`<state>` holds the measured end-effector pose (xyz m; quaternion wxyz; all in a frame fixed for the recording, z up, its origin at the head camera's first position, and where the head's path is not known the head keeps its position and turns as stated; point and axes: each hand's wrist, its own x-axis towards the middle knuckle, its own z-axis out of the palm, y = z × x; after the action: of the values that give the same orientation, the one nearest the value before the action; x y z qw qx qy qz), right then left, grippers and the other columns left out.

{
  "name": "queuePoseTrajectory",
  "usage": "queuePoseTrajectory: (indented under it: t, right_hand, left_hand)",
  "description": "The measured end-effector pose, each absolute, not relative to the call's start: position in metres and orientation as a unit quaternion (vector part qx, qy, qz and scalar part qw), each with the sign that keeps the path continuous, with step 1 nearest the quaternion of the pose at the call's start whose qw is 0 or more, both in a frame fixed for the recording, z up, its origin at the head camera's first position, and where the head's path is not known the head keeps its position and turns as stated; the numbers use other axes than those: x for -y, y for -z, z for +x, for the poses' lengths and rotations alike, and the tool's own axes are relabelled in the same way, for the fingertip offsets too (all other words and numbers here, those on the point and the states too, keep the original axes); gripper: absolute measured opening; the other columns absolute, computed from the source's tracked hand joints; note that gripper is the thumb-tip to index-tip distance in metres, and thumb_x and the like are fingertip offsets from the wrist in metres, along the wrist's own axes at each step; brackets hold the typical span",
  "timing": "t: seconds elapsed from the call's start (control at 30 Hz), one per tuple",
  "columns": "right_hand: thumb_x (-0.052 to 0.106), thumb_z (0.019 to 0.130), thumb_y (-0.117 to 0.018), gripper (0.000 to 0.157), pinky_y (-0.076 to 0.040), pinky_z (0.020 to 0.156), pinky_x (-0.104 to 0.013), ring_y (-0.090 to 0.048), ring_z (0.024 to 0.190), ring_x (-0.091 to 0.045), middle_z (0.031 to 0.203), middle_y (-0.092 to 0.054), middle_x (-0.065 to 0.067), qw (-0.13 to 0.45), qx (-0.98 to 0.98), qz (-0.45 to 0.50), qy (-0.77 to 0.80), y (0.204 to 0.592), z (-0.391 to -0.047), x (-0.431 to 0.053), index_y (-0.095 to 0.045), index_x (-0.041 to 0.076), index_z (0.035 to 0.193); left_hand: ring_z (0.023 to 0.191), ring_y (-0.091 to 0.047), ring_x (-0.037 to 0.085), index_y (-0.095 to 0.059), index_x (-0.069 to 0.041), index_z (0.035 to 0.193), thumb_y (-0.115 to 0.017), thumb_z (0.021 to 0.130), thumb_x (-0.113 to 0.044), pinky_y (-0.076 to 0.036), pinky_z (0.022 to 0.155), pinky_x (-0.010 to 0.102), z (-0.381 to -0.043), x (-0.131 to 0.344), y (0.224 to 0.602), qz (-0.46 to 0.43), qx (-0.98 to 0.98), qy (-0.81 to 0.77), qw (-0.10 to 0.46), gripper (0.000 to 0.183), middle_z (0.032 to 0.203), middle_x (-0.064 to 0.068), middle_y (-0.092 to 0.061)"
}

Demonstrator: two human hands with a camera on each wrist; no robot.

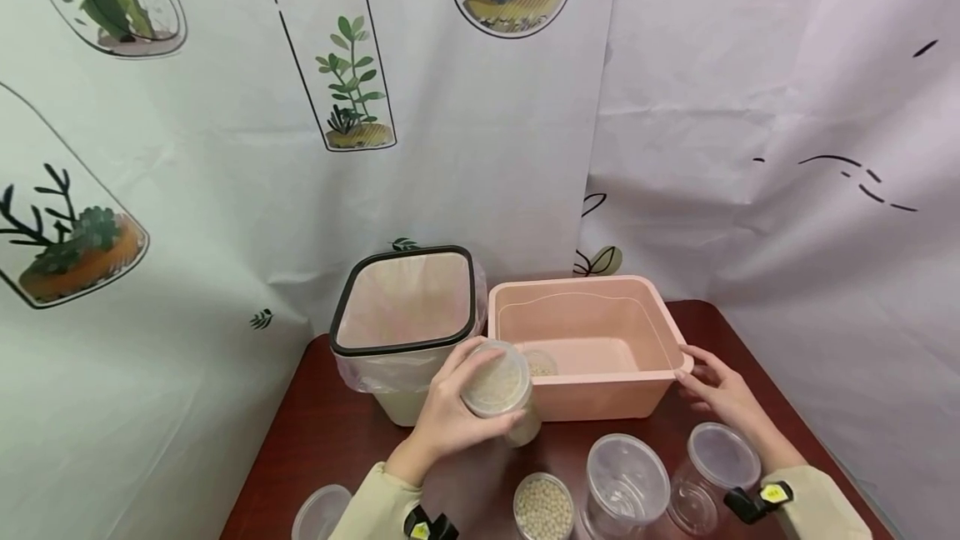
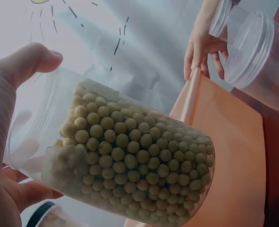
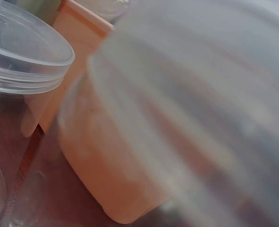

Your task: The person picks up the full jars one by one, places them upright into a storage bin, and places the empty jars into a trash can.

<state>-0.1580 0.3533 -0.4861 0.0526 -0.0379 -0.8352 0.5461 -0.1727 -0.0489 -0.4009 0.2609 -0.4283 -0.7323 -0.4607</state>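
My left hand (image 1: 448,417) grips a clear plastic jar (image 1: 498,382) near its lidded end, in front of the pink bin's left part. In the left wrist view the round greenish-tan peas (image 2: 139,156) inside fill much of the jar, which lies tilted there. Thumb and fingers stand on opposite sides of it. At the front right corner of the pink bin (image 1: 592,398), my right hand (image 1: 723,397) holds the rim. A round patch of pale grains (image 1: 540,362) shows inside the bin, partly hidden by the held jar. A blurred clear container covers much of the right wrist view.
A lined trash can (image 1: 405,348) with a black rim stands left of the bin. Along the table's front are a jar of pale peas (image 1: 543,508), two clear jars (image 1: 626,482) (image 1: 720,461) and, at left, a clear lid or container (image 1: 321,513). Printed cloth hangs behind.
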Motion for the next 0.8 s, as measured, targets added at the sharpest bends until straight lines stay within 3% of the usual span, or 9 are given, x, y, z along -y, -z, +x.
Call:
queuePoseTrajectory:
  t: [0.23, 0.53, 0.8]
  right_hand:
    - [0.028, 0.091, -0.061, 0.061, -0.054, 0.065, -0.039, -0.065, 0.086, -0.035, 0.117, -0.052, -0.033, 0.049, 0.838, -0.043, -0.542, 0.485, -0.158, -0.352, -0.033, 0.005, 0.140]
    - [0.030, 0.090, -0.062, 0.062, -0.053, 0.066, -0.042, -0.065, 0.087, -0.035, 0.117, -0.052, -0.032, 0.051, 0.837, -0.045, -0.543, 0.486, -0.158, -0.352, -0.034, 0.007, 0.140]
    - [0.029, 0.090, -0.061, 0.061, -0.054, 0.066, -0.041, -0.064, 0.089, -0.037, 0.117, -0.052, -0.032, 0.051, 0.837, -0.046, -0.543, 0.485, -0.156, -0.352, -0.034, 0.007, 0.140]
  left_hand:
    - [0.109, -0.052, 0.026, -0.058, -0.010, 0.121, -0.086, 0.060, -0.028, -0.048, 0.082, 0.037, -0.182, 0.041, 0.398, -0.424, 0.734, 0.460, 0.263, 0.069, 0.125, 0.012, -0.050]
    - [0.101, -0.055, 0.034, -0.059, 0.000, 0.113, -0.088, 0.050, -0.011, -0.049, 0.077, 0.039, -0.181, 0.025, 0.368, -0.429, 0.723, 0.451, 0.298, 0.070, 0.116, 0.025, -0.051]
    - [0.098, -0.056, 0.033, -0.058, 0.002, 0.111, -0.086, 0.053, -0.005, -0.050, 0.076, 0.039, -0.173, 0.014, 0.348, -0.436, 0.717, 0.464, 0.283, 0.065, 0.113, 0.024, -0.051]
